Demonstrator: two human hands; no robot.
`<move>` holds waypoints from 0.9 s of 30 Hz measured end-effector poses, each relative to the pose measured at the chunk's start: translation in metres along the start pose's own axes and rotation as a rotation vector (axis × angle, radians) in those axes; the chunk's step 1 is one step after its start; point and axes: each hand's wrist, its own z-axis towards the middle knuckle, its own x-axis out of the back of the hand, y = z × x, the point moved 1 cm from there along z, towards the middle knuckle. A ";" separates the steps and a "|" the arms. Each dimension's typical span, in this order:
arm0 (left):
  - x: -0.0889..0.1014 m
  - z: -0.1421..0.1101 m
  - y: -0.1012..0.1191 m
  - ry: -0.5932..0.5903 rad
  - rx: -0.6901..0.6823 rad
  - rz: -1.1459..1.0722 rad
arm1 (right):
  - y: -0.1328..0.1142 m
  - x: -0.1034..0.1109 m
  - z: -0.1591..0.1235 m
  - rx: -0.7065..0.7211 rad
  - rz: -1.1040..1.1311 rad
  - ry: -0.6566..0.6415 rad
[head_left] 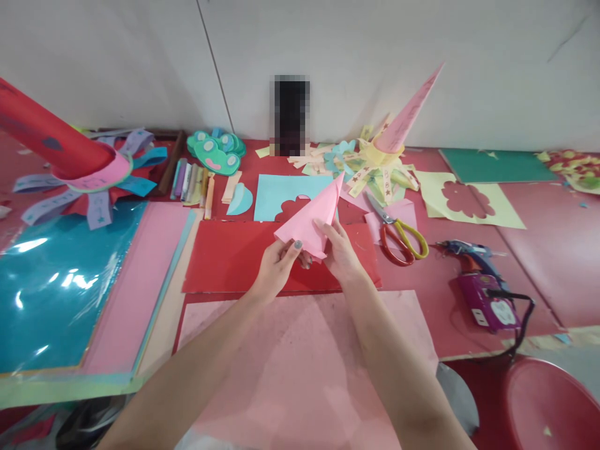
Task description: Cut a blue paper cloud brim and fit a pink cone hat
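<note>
A pink paper cone (312, 215) is held between both hands above a red board (225, 256), its pointed tip up and to the right. My left hand (279, 262) is closed on the cone's lower left edge, thumb in front and fingers partly behind the paper. On the right side, my right hand (342, 250) grips the lower edge, with its thumb on the paper's face. Behind the cone lies a light blue sheet (272, 190) with a flower-shaped cutout. Scissors (398, 234) with one red and one yellow handle rest right of my right hand.
Finished cone crafts stand at left, a red one (70, 137), and at back right, a pink one (407, 112). A glue gun (473, 253) and a purple power box (490, 303) lie at right. Teal sheets (60, 275) cover the left; green frog cutouts (215, 150) sit behind crayons (185, 178).
</note>
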 end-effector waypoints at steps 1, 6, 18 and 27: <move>0.000 0.000 0.001 0.008 0.008 0.014 | 0.000 0.000 0.000 0.002 -0.009 0.020; 0.000 -0.001 0.005 0.028 0.034 0.122 | 0.002 0.000 -0.001 0.010 -0.044 0.009; 0.001 -0.002 0.003 0.083 0.035 0.208 | 0.002 -0.002 -0.001 0.030 -0.026 0.043; 0.002 -0.002 -0.002 0.124 0.063 0.061 | 0.003 -0.002 -0.001 0.032 -0.025 0.024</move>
